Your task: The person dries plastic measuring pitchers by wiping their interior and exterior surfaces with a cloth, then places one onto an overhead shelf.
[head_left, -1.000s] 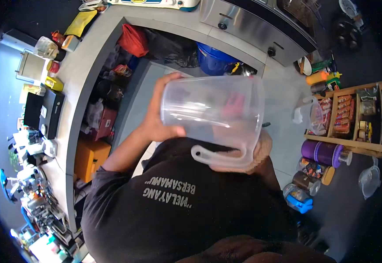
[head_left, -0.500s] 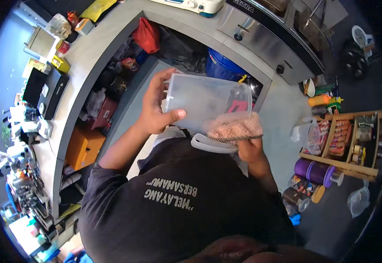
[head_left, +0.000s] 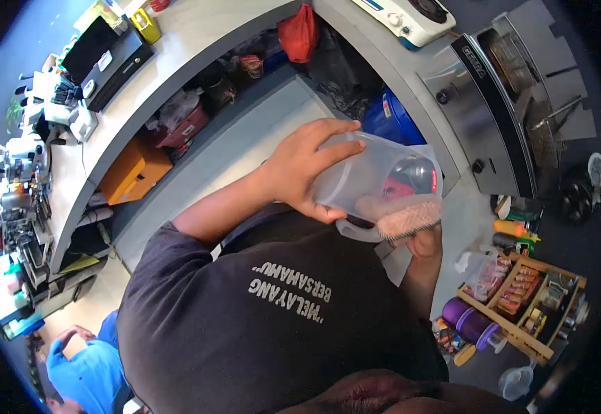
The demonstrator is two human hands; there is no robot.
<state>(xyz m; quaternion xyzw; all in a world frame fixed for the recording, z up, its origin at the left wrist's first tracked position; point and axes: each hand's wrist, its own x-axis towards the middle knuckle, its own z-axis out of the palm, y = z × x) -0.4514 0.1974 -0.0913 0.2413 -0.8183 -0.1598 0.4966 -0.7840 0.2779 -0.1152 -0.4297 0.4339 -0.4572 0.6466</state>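
Observation:
My left hand (head_left: pixel 307 165) grips the closed end of a clear plastic container (head_left: pixel 362 169), fingers over its top and thumb below. The container is tilted on its side in front of my chest, its mouth toward the right. A curved, handle-like strip (head_left: pixel 355 230) shows along its lower side. My right hand (head_left: pixel 424 241) is closed on a pinkish cloth (head_left: pixel 409 217) with a dark edge, pressed to the container near its rim. Some of the right fingers are hidden behind the cloth and container.
A counter (head_left: pixel 197 34) curves round the front, with bags and an orange box (head_left: pixel 134 169) beneath. To the right are a steel fryer (head_left: pixel 480 103), bottles, a wooden tray (head_left: pixel 521 334) of packets and a purple jar (head_left: pixel 467 321). Behind at left is a person in blue (head_left: pixel 90 369).
The view has swung round, bringing a person in blue into sight. My left hand has turned further over the container's end. The cloth has stayed near the rim.

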